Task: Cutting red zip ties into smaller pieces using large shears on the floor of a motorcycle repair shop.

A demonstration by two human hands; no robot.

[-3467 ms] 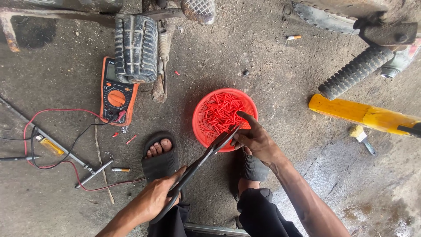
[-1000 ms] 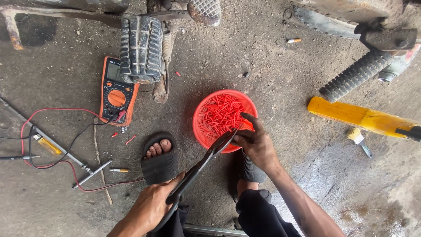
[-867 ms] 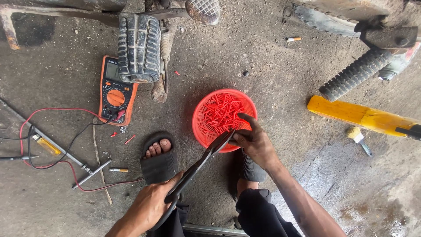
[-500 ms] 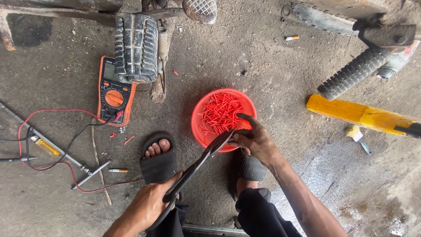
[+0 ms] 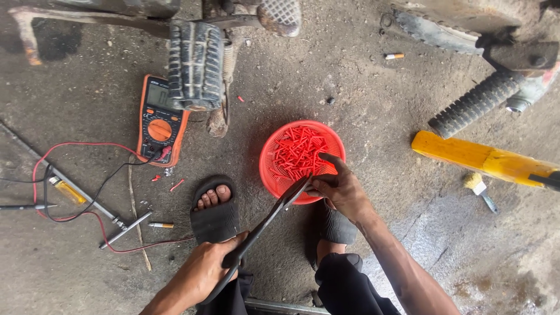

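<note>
Seen from above, head camera looking down at a gritty concrete floor. At twelve o'clock, motorcycle underside with a ribbed footpeg; at two o'clock, a second black footpeg. At three o'clock, a long yellow bar, with a small brush just below it. At ten o'clock, an orange multimeter, red and black leads looping out toward nine o'clock.

At centre, a round red basket part filled with short red pieces, probably cut tubing or wire sleeve; too small to tell. Between basket and six o'clock, long black shears slanting from lower left up to the basket's near edge, blades only slightly parted. Below, two feet in black sandals; left sandal at seven o'clock.

Left hand at six o'clock, fingers wrapped tight round the shear handles. Right hand at the basket's five o'clock rim, fingers curled and pinched close at the blade tips; whatever sits in the pinch hidden, so cannot tell what it grips.

Handling, as a judgement: shears stiff, metal, fairly heavy, sharp near the tips, best taken by the handles low down. Red pieces light, small, likely soft and springy, apt to scatter; better scooped or pinched than grasped. Basket light, thin plastic, flexible, best lifted by the rim.
</note>
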